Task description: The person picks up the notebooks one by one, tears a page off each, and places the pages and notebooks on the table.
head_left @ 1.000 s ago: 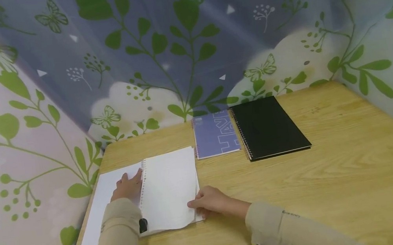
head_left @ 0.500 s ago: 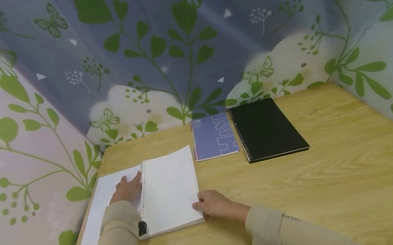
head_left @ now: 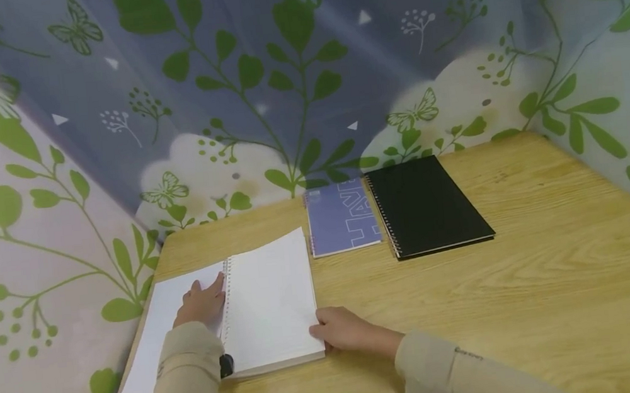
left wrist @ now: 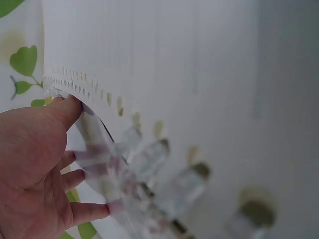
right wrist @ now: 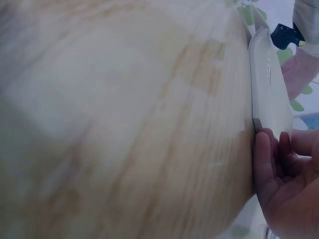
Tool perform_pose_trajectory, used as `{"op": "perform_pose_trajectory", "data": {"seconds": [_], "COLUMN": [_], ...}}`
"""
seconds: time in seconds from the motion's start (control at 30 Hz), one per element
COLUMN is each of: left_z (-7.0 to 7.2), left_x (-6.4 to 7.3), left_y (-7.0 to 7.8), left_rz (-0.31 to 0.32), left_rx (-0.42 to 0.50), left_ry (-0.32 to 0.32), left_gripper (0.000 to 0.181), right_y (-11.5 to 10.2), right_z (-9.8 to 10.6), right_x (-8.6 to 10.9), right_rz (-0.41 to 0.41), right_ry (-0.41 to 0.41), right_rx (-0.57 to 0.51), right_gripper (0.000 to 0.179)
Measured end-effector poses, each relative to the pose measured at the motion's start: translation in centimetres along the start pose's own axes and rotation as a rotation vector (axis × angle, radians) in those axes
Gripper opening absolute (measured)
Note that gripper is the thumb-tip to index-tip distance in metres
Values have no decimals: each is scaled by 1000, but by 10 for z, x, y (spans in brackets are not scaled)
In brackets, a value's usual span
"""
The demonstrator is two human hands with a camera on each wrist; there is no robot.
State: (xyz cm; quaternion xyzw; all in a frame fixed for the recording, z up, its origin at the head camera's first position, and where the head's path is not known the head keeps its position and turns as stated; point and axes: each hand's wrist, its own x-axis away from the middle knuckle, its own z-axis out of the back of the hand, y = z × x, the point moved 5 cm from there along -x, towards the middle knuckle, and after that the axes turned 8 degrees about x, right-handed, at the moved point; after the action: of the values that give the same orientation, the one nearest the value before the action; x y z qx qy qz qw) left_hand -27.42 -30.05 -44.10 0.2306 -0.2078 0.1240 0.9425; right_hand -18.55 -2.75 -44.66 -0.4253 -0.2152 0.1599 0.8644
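A spiral notebook [head_left: 271, 308] lies open on the table's left side, showing blank white pages. My left hand [head_left: 200, 304] rests on its left part, fingers stretched toward the binding. In the left wrist view, the thumb of that hand [left wrist: 40, 164] touches the page edge by the clear coil [left wrist: 182, 189], with the other fingers spread below. My right hand [head_left: 345, 328] grips the lower right edge of the page stack, thumb on top. From the right wrist, this hand [right wrist: 289, 174] has its thumb and fingers around the edge of the notebook [right wrist: 269, 89].
A purple spiral notebook [head_left: 334, 220] with large outlined letters lies behind, next to a larger black spiral notebook [head_left: 430, 204]. Leaf-patterned fabric [head_left: 257, 69] hangs along the back and sides of the wooden table [head_left: 530, 302].
A page that was curling at the lower right corner has settled flat onto the stack. My right hand has shifted slightly right, to the stack's edge; my left hand stays by the binding.
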Motion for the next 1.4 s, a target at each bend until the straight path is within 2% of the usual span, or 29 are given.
{"op": "perform_pose_trajectory", "data": {"seconds": [0.13, 0.33, 0.47, 0.63, 0.7, 0.87, 0.93, 1.0, 1.1, 1.2, 1.27, 1.4], "left_z": [-2, -2, -2, -6, -7, -13, -13, -9, 2, 14, 21, 33], "left_x": [-3, -2, -2, -2, -4, -10, -11, -10, -2, 14, 29, 56], "left_y": [-2, -10, -9, -6, -5, -5, -5, -6, -6, -11, -22, -59], "left_rz": [-1, 58, 18, -44, -94, -106, -92, -81, -90, -75, -31, 96], "left_rx": [5, 91, 76, 3, -42, -20, 1, 18, 25, 19, -6, -63], "left_ry": [-4, 34, 35, -2, -12, 38, 89, 150, 235, 268, 268, 278], "left_gripper": [62, 88, 85, 64, 56, 51, 49, 47, 44, 45, 48, 60], "right_y": [2, 7, 9, 10, 11, 16, 19, 22, 26, 30, 31, 35], "right_z": [2, 6, 5, 4, 5, 17, 25, 32, 39, 42, 43, 49], "right_x": [2, 3, 2, 2, 2, 2, 3, 3, 5, 7, 7, 6], "right_rz": [23, 28, 22, 24, 24, 15, 1, -24, -42, -55, -57, -64], "right_ry": [-2, -4, -18, -34, -35, 25, 63, 93, 118, 133, 154, 204], "right_rx": [8, 30, 19, -5, -28, 72, 141, 161, 117, 43, 20, 14], "right_gripper": [21, 21, 19, 15, 17, 22, 18, 16, 14, 14, 12, 11]}}
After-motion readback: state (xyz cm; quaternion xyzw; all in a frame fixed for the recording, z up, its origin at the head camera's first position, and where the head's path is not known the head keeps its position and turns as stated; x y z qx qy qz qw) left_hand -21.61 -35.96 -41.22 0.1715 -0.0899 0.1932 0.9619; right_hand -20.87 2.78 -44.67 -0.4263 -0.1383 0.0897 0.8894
